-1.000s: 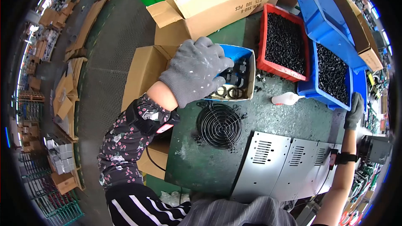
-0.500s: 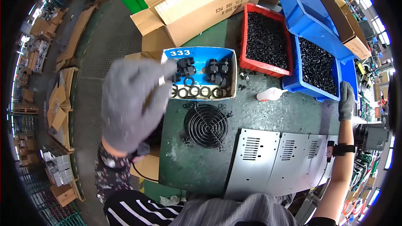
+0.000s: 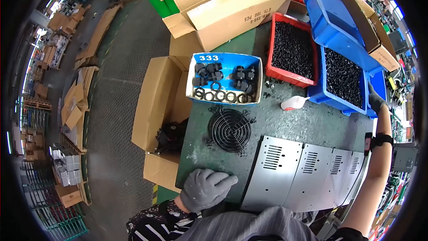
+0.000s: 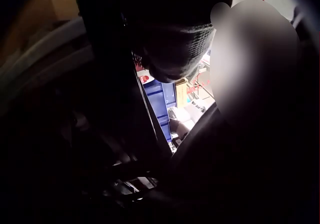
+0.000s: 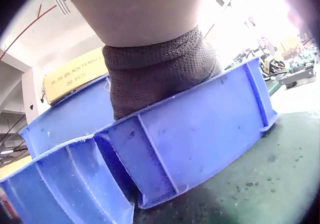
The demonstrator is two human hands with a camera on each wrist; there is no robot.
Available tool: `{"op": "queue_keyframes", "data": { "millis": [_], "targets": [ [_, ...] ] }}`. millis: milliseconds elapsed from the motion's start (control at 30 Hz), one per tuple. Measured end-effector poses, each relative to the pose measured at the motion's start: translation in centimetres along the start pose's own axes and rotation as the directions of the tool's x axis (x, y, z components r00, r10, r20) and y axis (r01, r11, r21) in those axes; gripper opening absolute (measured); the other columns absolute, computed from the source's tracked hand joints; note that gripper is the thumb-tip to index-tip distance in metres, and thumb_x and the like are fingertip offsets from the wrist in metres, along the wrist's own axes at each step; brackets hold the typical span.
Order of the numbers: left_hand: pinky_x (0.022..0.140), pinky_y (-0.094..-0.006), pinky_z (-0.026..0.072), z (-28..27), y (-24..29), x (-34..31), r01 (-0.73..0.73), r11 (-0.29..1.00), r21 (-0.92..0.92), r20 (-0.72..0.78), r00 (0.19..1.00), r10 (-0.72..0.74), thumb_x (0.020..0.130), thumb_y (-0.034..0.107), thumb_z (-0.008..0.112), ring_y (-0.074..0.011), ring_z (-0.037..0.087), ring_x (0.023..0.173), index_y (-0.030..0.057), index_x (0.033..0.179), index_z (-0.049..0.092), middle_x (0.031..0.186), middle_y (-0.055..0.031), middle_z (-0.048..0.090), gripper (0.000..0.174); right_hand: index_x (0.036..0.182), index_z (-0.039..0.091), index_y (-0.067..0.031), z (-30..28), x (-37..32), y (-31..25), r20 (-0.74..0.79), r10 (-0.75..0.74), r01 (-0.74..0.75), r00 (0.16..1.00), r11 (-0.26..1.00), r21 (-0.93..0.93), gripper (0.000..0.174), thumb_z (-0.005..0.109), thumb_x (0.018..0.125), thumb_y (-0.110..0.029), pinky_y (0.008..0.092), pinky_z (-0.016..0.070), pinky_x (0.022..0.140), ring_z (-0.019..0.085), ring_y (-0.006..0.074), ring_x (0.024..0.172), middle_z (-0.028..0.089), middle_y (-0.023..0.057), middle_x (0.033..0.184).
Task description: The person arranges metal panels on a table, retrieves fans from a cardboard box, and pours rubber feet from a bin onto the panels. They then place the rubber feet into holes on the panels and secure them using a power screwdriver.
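My left hand [image 3: 207,189], in a grey glove, rests at the table's near edge with its fingers loosely bent and no object visible in it. Close by lies a round black wire fan guard [image 3: 230,130]. My gloved right hand [image 3: 376,100] reaches into a blue bin [image 3: 378,84] at the far right. In the right wrist view that bin's wall [image 5: 200,134] hides the fingers below the glove cuff [image 5: 160,66]. A blue-and-white box [image 3: 225,100] holds black cable glands [image 3: 240,73] and black ring nuts [image 3: 220,96]. The left wrist view is mostly dark.
Vented metal panels [image 3: 276,174] lie at the front right. A red bin [image 3: 269,58] and a blue bin [image 3: 318,87] hold small black parts. A white bottle [image 3: 293,103] lies before them. Open cartons [image 3: 151,102] stand to the left and a printed carton [image 3: 240,13] behind.
My left hand has left the blue-and-white box, swung left, then come back to the table's near edge. My right hand has gone from the bin's rim deeper into the bin.
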State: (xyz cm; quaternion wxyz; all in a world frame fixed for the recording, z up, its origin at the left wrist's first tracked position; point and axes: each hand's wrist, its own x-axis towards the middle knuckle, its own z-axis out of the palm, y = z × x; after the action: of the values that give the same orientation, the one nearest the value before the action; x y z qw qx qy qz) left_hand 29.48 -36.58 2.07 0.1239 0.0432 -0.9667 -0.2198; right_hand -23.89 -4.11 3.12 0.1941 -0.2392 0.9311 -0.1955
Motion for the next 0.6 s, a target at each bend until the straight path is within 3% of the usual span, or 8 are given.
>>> {"op": "queue_keyframes", "data": {
  "millis": [133,233,267,300,400,467,567,600],
  "targets": [
    [0.061,-0.032,0.0407,-0.3,0.2,0.2,-0.01,1.0,0.001,0.029,1.0,0.01,0.067,0.015,0.066,-0.0169,0.049,0.068,0.0193,0.091,0.066,0.079,0.0065,0.057,0.025,0.122,0.05,-0.0045,0.2,0.4,-0.6,0.1,-0.047,0.046,0.994,0.999,0.009,0.044,0.059,0.08,-0.012,0.0298,0.0444,0.083,0.054,0.0168,0.094,0.057,0.0146,0.114],
    [0.061,-0.0335,0.0406,-0.3,0.4,0.8,-0.042,0.999,-0.027,0.056,0.997,0.043,0.067,0.015,0.065,-0.0192,0.049,0.067,0.0187,0.091,0.066,0.079,0.0039,0.055,0.024,0.119,0.053,-0.0046,0.4,1.2,-0.8,0.059,0.044,-0.045,0.997,0.999,0.006,0.041,0.059,0.079,-0.012,0.0303,0.0453,0.081,0.055,0.016,0.09,0.06,0.0139,0.11],
    [0.061,-0.0332,0.0406,-0.1,0.3,0.7,-0.061,0.998,0.002,0.045,0.997,0.061,0.068,0.017,0.064,-0.019,0.048,0.067,0.0201,0.093,0.066,0.082,0.0044,0.055,0.026,0.11,0.06,-0.0052,0.5,0.7,-1.2,-0.021,0.049,-0.049,0.999,0.999,-0.003,0.033,0.058,0.078,-0.012,0.0303,0.0449,0.081,0.056,0.0152,0.085,0.065,0.0093,0.098],
    [0.061,-0.0337,0.0407,0.1,0.2,0.5,-0.067,0.998,0.01,0.06,0.996,0.067,0.068,0.016,0.064,-0.0195,0.049,0.067,0.0201,0.093,0.066,0.082,0.0041,0.055,0.025,0.112,0.06,-0.0059,0.1,-1.0,-4.9,-0.032,0.117,-0.12,0.993,0.986,-0.112,0.033,0.055,0.08,-0.015,0.0295,0.0456,0.075,0.055,0.0135,0.08,0.064,0.0075,0.094],
    [0.058,-0.0357,0.0405,0.4,0.9,1.2,-0.107,0.994,0.007,-0.007,0.994,0.107,0.064,0.009,0.063,-0.023,0.049,0.064,0.0152,0.084,0.064,0.074,-0.0003,0.053,0.02,0.114,0.057,-0.0055,-0.4,-1.7,-6.4,0.099,0.092,-0.089,0.991,0.995,-0.042,0.039,0.058,0.077,-0.016,0.0288,0.0455,0.075,0.055,0.0128,0.081,0.065,0.0059,0.093],
    [0.057,-0.036,0.0407,0.1,1.5,1.4,-0.082,0.996,0.016,-0.007,0.997,0.083,0.064,0.008,0.062,-0.0235,0.05,0.063,0.0154,0.082,0.063,0.073,-0.0008,0.053,0.02,0.11,0.061,-0.0066,1.1,2.0,-0.3,0.131,-0.031,0.008,0.991,0.986,0.169,0.036,0.064,0.075,-0.017,0.026,0.0459,0.077,0.056,0.0088,0.082,0.065,0.0057,0.095],
    [0.056,-0.0362,0.0409,0.0,1.9,1.5,-0.094,0.994,0.05,-0.045,0.994,0.096,0.064,0.007,0.062,-0.0234,0.051,0.063,0.0157,0.083,0.062,0.072,-0.0009,0.053,0.021,0.11,0.061,-0.0066,0.3,-0.7,-4.4,0.213,-0.067,0.004,0.975,0.959,0.282,0.04,0.068,0.071,-0.015,0.0245,0.0484,0.074,0.058,0.0082,0.079,0.066,0.0044,0.092],
    [0.056,-0.036,0.0411,0.0,2.1,1.5,-0.087,0.995,0.052,-0.044,0.995,0.09,0.064,0.006,0.062,-0.0233,0.051,0.062,0.0158,0.084,0.062,0.072,-0.0008,0.053,0.022,0.107,0.063,-0.0072,0.3,-0.2,-4.0,0.221,-0.075,0.03,0.972,0.979,0.201,0.035,0.066,0.073,-0.016,0.024,0.0485,0.074,0.058,0.0079,0.078,0.067,0.0035,0.091]
  ]
}}
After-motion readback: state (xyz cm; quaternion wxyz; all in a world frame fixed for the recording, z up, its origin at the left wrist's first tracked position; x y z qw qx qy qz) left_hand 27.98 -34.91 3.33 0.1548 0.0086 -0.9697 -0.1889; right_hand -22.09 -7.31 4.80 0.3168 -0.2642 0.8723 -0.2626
